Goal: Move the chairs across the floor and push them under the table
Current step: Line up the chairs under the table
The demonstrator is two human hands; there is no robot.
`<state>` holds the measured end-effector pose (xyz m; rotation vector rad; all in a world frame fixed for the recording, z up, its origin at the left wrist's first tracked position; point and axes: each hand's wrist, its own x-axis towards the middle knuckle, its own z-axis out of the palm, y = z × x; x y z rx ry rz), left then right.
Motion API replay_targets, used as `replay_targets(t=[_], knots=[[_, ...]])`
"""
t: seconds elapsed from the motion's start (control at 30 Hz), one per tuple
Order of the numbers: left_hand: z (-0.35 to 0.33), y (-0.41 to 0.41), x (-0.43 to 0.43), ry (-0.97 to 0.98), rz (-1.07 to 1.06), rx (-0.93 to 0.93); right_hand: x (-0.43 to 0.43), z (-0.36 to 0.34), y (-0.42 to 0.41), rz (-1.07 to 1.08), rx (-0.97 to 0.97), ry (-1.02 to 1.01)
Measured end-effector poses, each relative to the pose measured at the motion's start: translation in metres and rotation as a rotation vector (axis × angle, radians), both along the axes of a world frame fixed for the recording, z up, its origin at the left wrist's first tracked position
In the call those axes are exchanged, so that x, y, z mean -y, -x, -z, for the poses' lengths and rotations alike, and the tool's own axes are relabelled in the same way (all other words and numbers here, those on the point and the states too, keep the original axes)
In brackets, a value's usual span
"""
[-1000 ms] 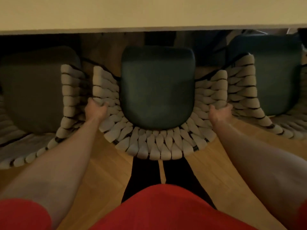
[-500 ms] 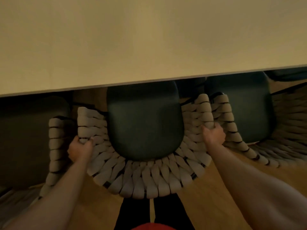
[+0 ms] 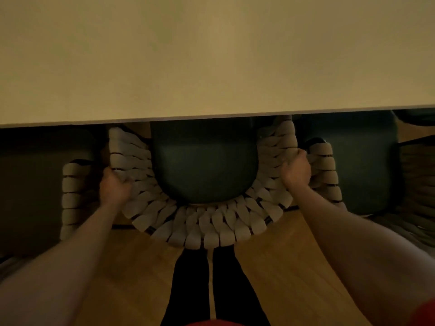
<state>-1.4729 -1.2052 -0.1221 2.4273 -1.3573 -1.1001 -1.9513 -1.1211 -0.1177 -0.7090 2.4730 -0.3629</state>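
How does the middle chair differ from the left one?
Left hand and right hand grip the woven back of the middle chair; the left chair is untouched. The middle chair's seat looks dark green, the left chair's duller grey. Both sit partly under the table, with pale woven backs.

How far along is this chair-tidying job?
Done: the left chair and right chair sit partly under the table. In hand: the left hand and right hand grip the middle chair by its woven back, seat front beneath the table. Left: likely a final push, since much of its seat shows.
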Motion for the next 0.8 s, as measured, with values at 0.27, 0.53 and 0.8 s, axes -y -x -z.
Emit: replay_targets(t=[0.27, 0.53, 0.8], knots=[[-0.016, 0.011, -0.123, -0.030, 0.699, 0.285, -0.115, -0.022, -0.037, -0.982, -0.159, -0.081], [-0.022, 0.071, -0.170, -0.209, 1.198, 0.307, -0.120, -0.023, -0.065, -1.474, -0.095, -0.435], [-0.013, 0.091, -0.178, -0.160, 1.295, 0.496, -0.122, -0.015, -0.088, -1.393, -0.269, -0.475]])
